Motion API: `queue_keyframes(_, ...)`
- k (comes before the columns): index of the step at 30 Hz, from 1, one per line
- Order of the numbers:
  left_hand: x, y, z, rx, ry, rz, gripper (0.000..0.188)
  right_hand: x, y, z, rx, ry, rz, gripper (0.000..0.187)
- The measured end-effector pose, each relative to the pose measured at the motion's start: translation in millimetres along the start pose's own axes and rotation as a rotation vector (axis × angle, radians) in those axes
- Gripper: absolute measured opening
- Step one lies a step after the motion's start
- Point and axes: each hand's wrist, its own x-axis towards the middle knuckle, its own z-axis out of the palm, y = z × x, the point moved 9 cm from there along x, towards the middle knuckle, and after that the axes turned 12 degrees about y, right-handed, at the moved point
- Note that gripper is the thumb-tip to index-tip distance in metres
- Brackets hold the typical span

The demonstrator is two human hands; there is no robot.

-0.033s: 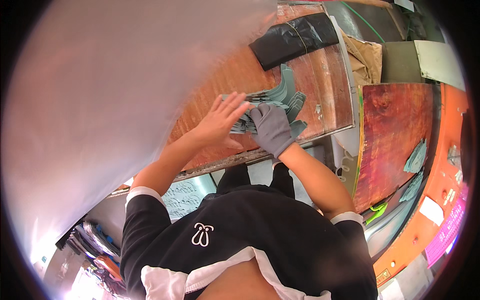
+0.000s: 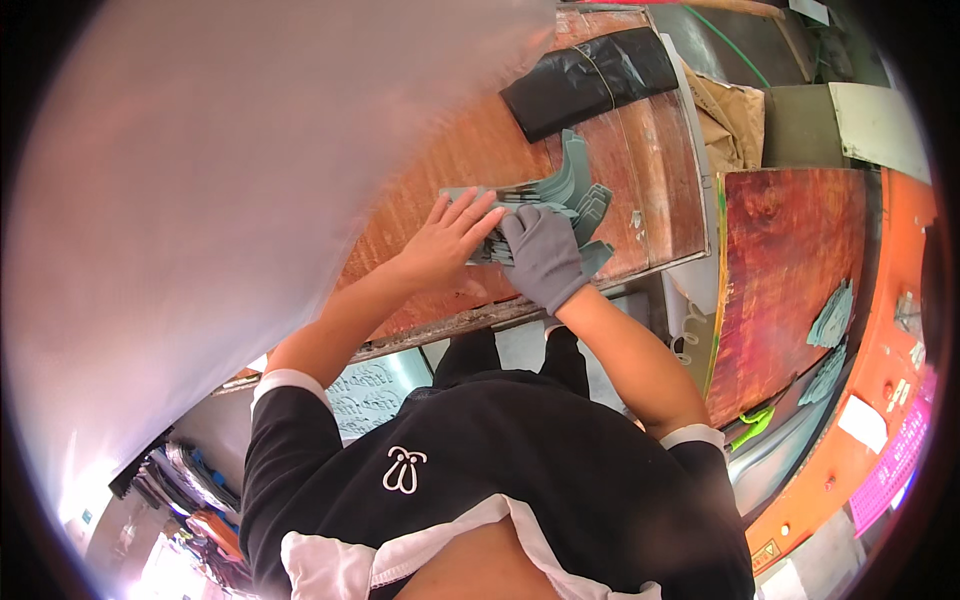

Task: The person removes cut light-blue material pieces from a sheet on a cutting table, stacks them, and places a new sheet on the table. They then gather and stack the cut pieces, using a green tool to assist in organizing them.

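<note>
A pile of thin grey-green cut pieces (image 2: 568, 172), curved and strip-like, lies fanned out on the reddish-brown wooden table (image 2: 410, 212). My bare left hand (image 2: 446, 236) rests over the left end of the pile, its fingers stretched out and slightly apart. Beside it, my right hand (image 2: 545, 256) wears a grey glove. Its fingers are curled down on the near side of the pieces and closed on them. The gloved fingertips and the parts of the pieces under both hands are hidden.
A black plastic bundle (image 2: 592, 82) tied with a thin band lies farther back on the table. Brown paper (image 2: 728, 118) sits beyond the right edge. Right of me stands a red-stained board (image 2: 785, 275) near an orange machine (image 2: 893, 290). A pale blurred sheet (image 2: 200, 200) covers the left side.
My left hand has come down slightly onto the pile and its fingers have shifted a little. My right hand stays in the same place on the pieces.
</note>
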Motion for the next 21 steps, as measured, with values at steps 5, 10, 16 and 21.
queue_keyframes(5, 22, -19, 1, 0.169, 0.231, -0.072, 0.088, 11, -2, 1, 0.014, -0.069, -0.009, 0.055)
queue_keyframes(10, 27, -17, 3, 0.123, 0.258, 0.113, 0.073, 16, 85, -58, 0.335, 0.303, 0.195, 0.050)
queue_keyframes(16, 22, 11, -10, 0.150, 0.321, 0.276, 0.060, -21, 228, 53, 0.763, 0.071, 1.111, 0.069)
queue_keyframes(21, 1, 19, -17, -0.020, 0.295, 0.035, 0.058, -6, 200, 69, 0.634, -0.070, 0.915, 0.078)
